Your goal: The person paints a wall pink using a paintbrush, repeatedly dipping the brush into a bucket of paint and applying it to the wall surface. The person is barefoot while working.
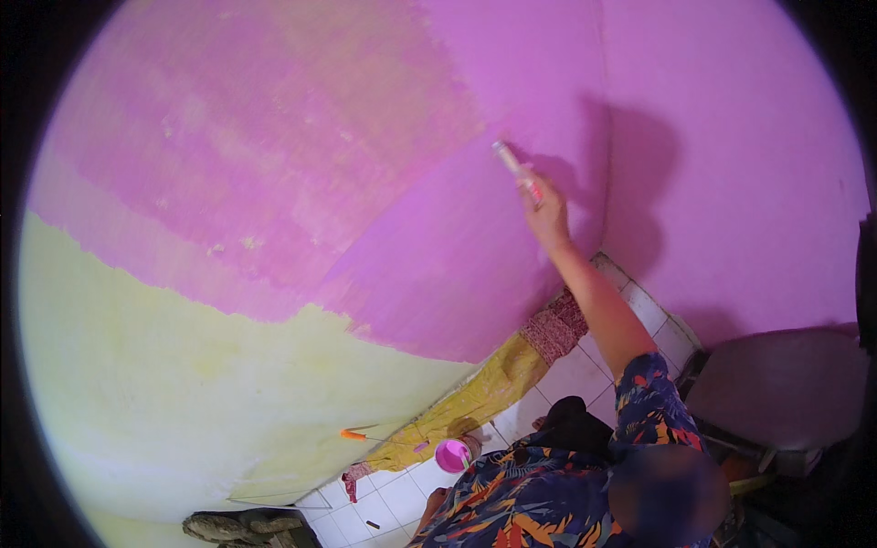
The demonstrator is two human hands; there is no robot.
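Observation:
My right hand [546,212] grips a pale-handled paintbrush [508,159], its tip at or close to the wall; contact is hard to tell. Around the tip, the painted wall [425,260] is solid pink-purple to the right and patchy to the upper left, where a yellowish-green base shows through. Lower down, a pale yellow-green band [205,370] meets the pink along a ragged edge. The arm reaches up from a dark, colourful patterned sleeve [651,394]. My left hand is out of view. Below stands a small pot of pink paint [452,457], with a light stick-like object inside.
A yellow cloth [473,404] and a reddish patterned cloth [555,329] lie along the wall's foot on white floor tiles [384,507]. A tool with an orange handle [353,434] is near the pot. To the right is a grey-brown chair [781,390].

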